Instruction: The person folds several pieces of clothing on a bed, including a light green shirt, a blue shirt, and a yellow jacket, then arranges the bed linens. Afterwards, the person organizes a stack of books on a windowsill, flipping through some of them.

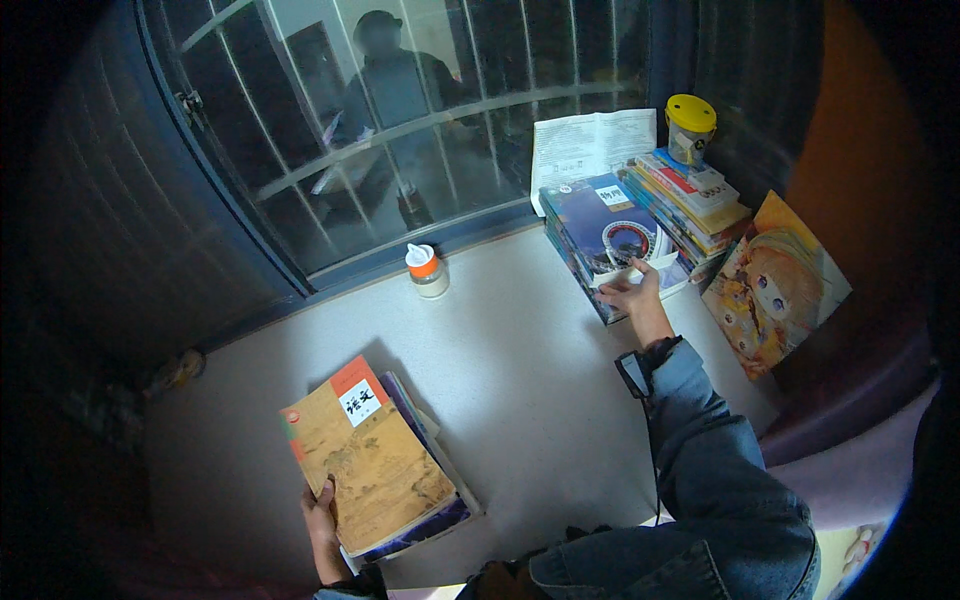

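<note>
At the lower left, a tan textbook [390, 480] with an orange-red top band lies on a small, uneven stack that includes a purple-covered book [425, 530]. My left hand [322, 525] grips its left edge, thumb on the cover and the other fingers mostly hidden. My right hand [637, 300] reaches to a stack of books at the far right. Its fingers are spread over the near edge of a blue textbook [590, 225] with a ring-shaped picture on top. They touch the cover, and I see nothing held between them.
A small jar with an orange and white cap [427, 270] stands near the window [400, 160]. More books [690, 205] sit right of the blue one, with a yellow-lidded tub [690, 130] on them. A printed sheet [590, 150] stands behind; a cartoon picture [775, 290] leans at right.
</note>
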Available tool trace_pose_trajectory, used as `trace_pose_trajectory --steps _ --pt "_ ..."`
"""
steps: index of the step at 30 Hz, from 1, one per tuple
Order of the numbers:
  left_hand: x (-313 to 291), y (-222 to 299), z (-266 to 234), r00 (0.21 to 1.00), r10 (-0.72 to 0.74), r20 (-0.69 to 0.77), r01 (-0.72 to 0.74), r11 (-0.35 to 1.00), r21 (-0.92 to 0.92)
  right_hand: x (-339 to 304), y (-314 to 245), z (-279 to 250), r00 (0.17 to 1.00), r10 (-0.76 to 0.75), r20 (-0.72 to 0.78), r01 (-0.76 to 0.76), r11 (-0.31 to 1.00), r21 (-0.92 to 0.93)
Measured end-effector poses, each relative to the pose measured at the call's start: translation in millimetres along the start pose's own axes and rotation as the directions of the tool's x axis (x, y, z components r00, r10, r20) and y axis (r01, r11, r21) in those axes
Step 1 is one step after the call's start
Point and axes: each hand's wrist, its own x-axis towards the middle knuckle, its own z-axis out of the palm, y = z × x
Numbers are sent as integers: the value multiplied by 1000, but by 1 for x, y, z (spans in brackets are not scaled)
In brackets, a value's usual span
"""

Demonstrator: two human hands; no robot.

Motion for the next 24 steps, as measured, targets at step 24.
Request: trace_pose_trajectory --steps 24 --pt "2 -10 -8 998 -32 -50 32 999 -7 5 59 -22 943 16 333 32 990 -139"
